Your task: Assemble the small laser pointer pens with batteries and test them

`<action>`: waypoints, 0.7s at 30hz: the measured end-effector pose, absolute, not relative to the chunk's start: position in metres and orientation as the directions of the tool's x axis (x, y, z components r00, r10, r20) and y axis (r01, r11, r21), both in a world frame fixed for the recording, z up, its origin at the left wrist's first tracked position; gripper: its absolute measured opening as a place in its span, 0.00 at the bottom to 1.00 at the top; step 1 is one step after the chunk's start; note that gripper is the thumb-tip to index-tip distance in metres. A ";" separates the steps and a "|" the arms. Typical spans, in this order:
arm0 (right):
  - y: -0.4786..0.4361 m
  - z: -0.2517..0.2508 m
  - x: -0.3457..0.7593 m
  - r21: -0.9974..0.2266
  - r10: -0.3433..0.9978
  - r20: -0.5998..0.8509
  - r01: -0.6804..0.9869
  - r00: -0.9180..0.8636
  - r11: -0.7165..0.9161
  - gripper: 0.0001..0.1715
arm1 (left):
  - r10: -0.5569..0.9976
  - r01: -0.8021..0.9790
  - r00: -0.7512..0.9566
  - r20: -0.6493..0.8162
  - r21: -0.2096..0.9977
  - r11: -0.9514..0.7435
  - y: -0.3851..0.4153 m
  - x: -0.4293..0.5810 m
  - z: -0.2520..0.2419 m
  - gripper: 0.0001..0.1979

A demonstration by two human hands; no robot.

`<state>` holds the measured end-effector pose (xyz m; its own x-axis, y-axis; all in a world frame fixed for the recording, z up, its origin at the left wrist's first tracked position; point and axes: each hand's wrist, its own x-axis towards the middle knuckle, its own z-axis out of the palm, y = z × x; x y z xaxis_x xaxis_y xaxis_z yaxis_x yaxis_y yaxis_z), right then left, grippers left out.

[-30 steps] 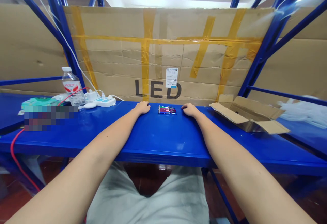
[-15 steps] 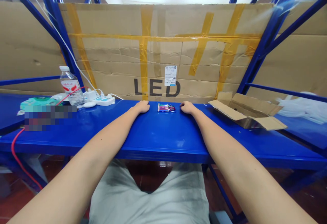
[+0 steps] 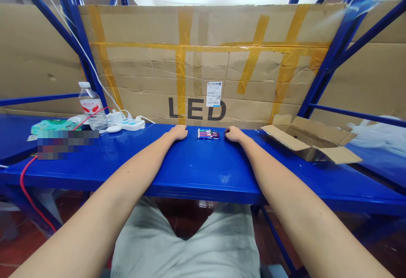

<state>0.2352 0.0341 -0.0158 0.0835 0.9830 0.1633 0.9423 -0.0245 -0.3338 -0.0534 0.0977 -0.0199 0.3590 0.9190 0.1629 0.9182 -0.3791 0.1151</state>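
Note:
Several shiny coloured pens point(image 3: 208, 134) lie side by side as a small bundle on the blue table point(image 3: 196, 164), near its back edge. To their left, my left hand point(image 3: 180, 132) rests on the tabletop with its fingers curled in. My right hand point(image 3: 233, 134) lies on the other side, also loosely closed against the table. Neither hand touches the pens, and nothing shows in either one.
An open cardboard box point(image 3: 309, 140) sits on the right. At left stand a water bottle point(image 3: 91, 107), a white power strip point(image 3: 133, 124) and a green packet point(image 3: 52, 126), with a red cable point(image 3: 27, 187) hanging over the edge. A large cardboard panel point(image 3: 146, 75) closes off the back.
The view has shifted slightly, so everything appears a little further right. Both hands and the pens keep their places on the table.

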 end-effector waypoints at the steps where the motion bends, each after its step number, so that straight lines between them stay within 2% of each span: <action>1: 0.034 -0.016 0.235 -0.336 0.983 0.166 0.942 0.083 -0.023 0.17 | 0.919 0.918 0.360 0.164 0.112 -0.379 0.096 -0.053 -0.019 0.20; 6: 0.035 -0.017 0.235 -0.359 0.979 0.186 0.933 0.086 -0.014 0.16 | 0.924 0.930 0.335 0.184 0.090 -0.356 0.083 -0.050 -0.012 0.19; 8: 0.035 -0.015 0.233 -0.369 0.975 0.201 0.929 0.099 -0.018 0.16 | 0.918 0.938 0.309 0.248 0.081 -0.338 0.074 -0.045 -0.006 0.20; 9: 0.034 -0.013 0.231 -0.377 0.968 0.221 0.926 0.118 -0.027 0.15 | 0.888 0.933 0.310 0.340 0.070 -0.352 0.069 -0.041 -0.003 0.19; 12: 0.031 -0.006 0.221 -0.431 0.907 0.364 0.902 0.211 -0.037 0.13 | 0.748 0.871 0.421 0.514 0.001 -0.491 0.054 -0.028 0.005 0.17; 14: 0.027 0.000 0.213 -0.465 0.881 0.437 0.884 0.181 0.049 0.11 | 0.669 0.791 0.547 0.503 -0.048 -0.610 0.044 -0.018 0.007 0.15; 15: 0.024 0.003 0.209 -0.460 0.893 0.440 0.878 0.098 0.130 0.11 | 0.619 0.741 0.613 0.491 -0.086 -0.666 0.040 -0.014 0.008 0.14; 17: 0.018 0.007 0.202 -0.452 0.925 0.377 0.862 -0.051 0.232 0.09 | 0.535 0.663 0.705 0.466 -0.163 -0.731 0.033 -0.005 0.006 0.12; 21: 0.008 0.012 0.192 -0.452 0.964 0.209 0.858 -0.163 0.243 0.08 | 0.482 0.591 0.785 0.389 -0.236 -0.772 0.022 0.005 0.001 0.13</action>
<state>0.1916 0.0080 0.0121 -0.1626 0.9643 0.2090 0.8581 0.2428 -0.4524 0.0047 0.0224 0.0009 0.7851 0.4822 0.3888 0.5907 -0.7717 -0.2357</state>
